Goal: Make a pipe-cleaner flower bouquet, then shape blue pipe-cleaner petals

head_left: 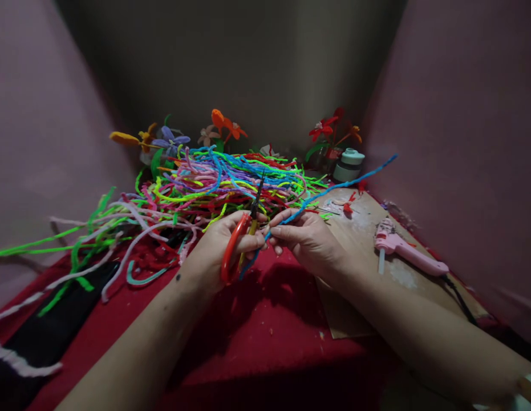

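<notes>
My left hand (235, 237) is closed around scissors (230, 256) with an orange-red handle and dark blades pointing up and away. Its fingertips also meet the lower part of a fuzzy blue pipe cleaner (333, 187). Pinched between the thumb and fingers of my right hand (308, 237), that pipe cleaner runs diagonally, its long free end reaching up to the right. A short lower end hangs below my left fingers. Just beyond both hands lies a large heap of multicoloured pipe cleaners (231, 177). Whether the blades are apart is hard to make out.
A pink glue gun (413, 254) lies on a brown board (355, 308) at the right, its cord trailing forward. Pipe-cleaner flowers (169, 140) and a pale lidded jar (348, 164) stand at the back. Red cloth (256, 354) covers the table; a black object (64, 319) lies left.
</notes>
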`<state>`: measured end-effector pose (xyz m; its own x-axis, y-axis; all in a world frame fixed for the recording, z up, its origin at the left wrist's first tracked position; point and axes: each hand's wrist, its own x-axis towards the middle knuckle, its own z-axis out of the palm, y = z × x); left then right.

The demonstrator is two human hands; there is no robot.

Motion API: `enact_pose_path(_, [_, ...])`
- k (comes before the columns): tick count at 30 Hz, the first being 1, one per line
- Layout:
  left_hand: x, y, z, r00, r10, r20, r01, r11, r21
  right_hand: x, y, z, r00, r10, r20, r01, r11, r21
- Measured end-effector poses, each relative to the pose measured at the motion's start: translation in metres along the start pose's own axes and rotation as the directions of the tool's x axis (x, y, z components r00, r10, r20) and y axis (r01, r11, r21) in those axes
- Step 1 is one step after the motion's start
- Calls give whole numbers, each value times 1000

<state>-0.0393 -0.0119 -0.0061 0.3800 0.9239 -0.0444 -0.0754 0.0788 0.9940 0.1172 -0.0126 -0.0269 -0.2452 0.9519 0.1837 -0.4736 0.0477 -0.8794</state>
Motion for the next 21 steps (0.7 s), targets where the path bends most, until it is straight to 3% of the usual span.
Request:
enact_pose_path(9, [4,-6,-7,1000,18,6,-18,999,-37,3,1,-1,998,5,-62,-1,998,57])
enact_pose_path(17, [2,-5,-6,1000,18,-16,-18,1000,-3,1,-4,-1,995,101,-9,-102,991,-83])
enact_pose_path(21, [3,-5,-7,1000,24,-1,-24,1000,-16,1,-4,-1,996,94,5,-93,989,-114])
